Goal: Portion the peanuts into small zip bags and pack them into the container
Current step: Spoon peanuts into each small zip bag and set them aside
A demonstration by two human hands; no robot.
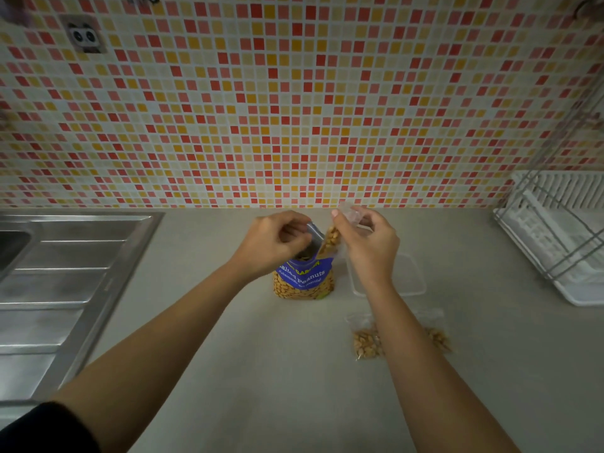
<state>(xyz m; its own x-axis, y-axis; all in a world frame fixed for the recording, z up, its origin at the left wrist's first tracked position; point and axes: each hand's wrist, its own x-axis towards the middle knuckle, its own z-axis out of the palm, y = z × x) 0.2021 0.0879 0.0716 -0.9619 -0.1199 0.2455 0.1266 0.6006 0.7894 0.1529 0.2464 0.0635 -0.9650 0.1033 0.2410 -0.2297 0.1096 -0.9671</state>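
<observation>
The job looks roughly midway. 2 small clear zip bags of peanuts, one (366, 343) just left of the right forearm and one (439, 338) just right of it, lie flat on the pale beige countertop (228, 354). Whether they are sealed is not clear. The clear rectangular plastic container (408, 273) sits behind the right wrist, beside the big bag, and appears to have nothing in it yet, so packing is still to come. The tall blue foil "Salted Peanuts" bag (304, 279) stands upright in the middle of the counter, open at the top and still well stocked behind its clear window. A 3rd clear zip bag (330, 241), partly filled, hangs tilted over the blue bag's mouth.

The right hand (369, 243) is raised above the counter and pinches that 3rd bag by its upper edge between thumb and fingertips. The left hand (274, 240) is bent down at the wrist, its fingers curled into the blue bag's opening against the silver lining; whether they pinch peanuts, the bag's rim or nothing, I cannot tell. Both forearms reach forward, nearly straight.
</observation>
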